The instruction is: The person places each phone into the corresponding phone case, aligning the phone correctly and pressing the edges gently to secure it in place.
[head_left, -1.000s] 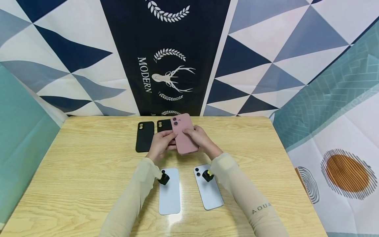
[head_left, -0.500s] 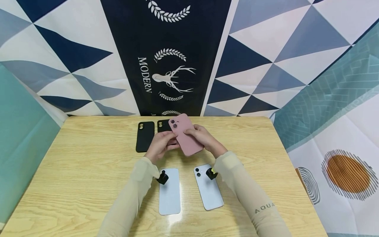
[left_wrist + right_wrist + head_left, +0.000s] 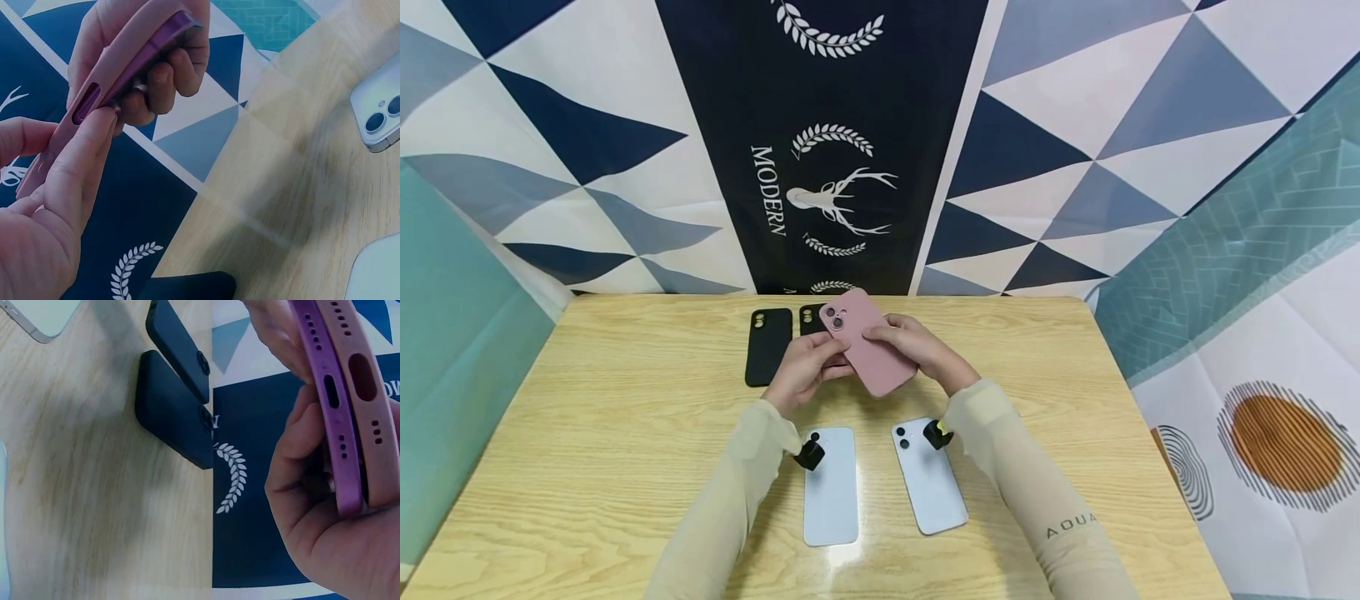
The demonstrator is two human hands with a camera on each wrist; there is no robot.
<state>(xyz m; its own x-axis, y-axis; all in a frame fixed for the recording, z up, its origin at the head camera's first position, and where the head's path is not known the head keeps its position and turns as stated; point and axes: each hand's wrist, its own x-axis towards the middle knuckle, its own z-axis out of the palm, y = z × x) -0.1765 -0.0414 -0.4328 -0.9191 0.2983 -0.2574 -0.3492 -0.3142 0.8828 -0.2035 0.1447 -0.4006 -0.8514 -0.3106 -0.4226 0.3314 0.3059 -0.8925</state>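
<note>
Left hand (image 3: 807, 364) and right hand (image 3: 921, 348) clamped on the pink case (image 3: 876, 354), one along each long side; it sits between them, raised above the surface (image 3: 625, 417). Purple phone (image 3: 337, 422) only partly seated in it, gap showing at the port end. Case probably light, soft, bendy; phone likely stiff, slick, breakable. Best hold: long edges. Nearer the body, two pale phones (image 3: 832, 504) (image 3: 937, 496). Beside the left hand, black cases (image 3: 767, 350).

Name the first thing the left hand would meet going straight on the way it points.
The pink phone case, whose left edge the left hand pinches. Beyond it, probably the right hand, holding the opposite side, though depth is hard to judge.
</note>
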